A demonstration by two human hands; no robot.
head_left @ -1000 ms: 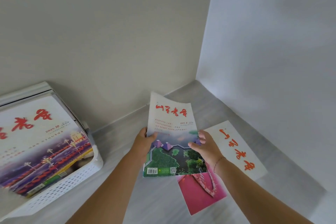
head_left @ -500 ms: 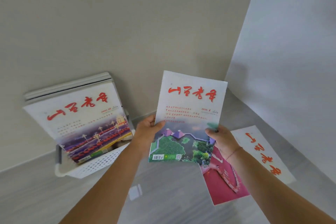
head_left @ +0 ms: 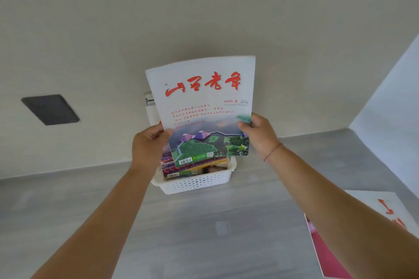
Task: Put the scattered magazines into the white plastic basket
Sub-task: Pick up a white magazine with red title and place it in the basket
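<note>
Lowering the held magazine into the white plastic basket looks to be the step in hand. It hangs upright at the centre of the frame, with its lower edge just above the basket's front rim and in front of the magazines already standing inside. The left hand pinches its left edge, thumb on the cover and fingers curled behind, and the right hand clamps the right edge the same way. To do it well, hold the cover upright and slightly bowed for stiffness. Aim the lower edge at the space in front of the stacked copies, then slide it down rather than drop it, so the light basket is not tipped forward. Release only once the edge meets the bottom. Another magazine lies on the floor at the lower right, well apart.
</note>
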